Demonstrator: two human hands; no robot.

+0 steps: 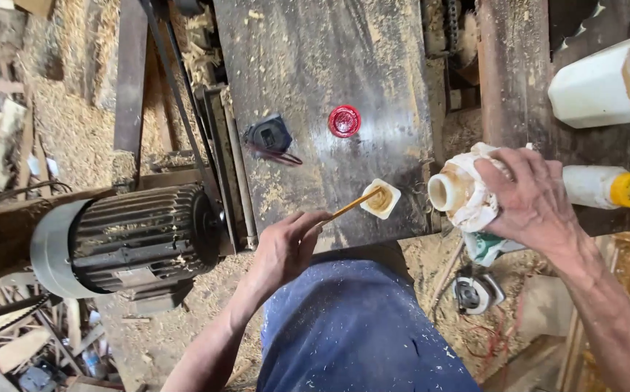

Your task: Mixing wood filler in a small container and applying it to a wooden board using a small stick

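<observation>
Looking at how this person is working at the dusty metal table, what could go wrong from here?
The small square white cup sits near the table's front edge; a push from the thin yellow stick in the left hand might tip it off. The open white glue-crusted bottle, lying sideways in the right hand, could dribble onto the blue trousers. Loose sawdust may get into the cup.
</observation>
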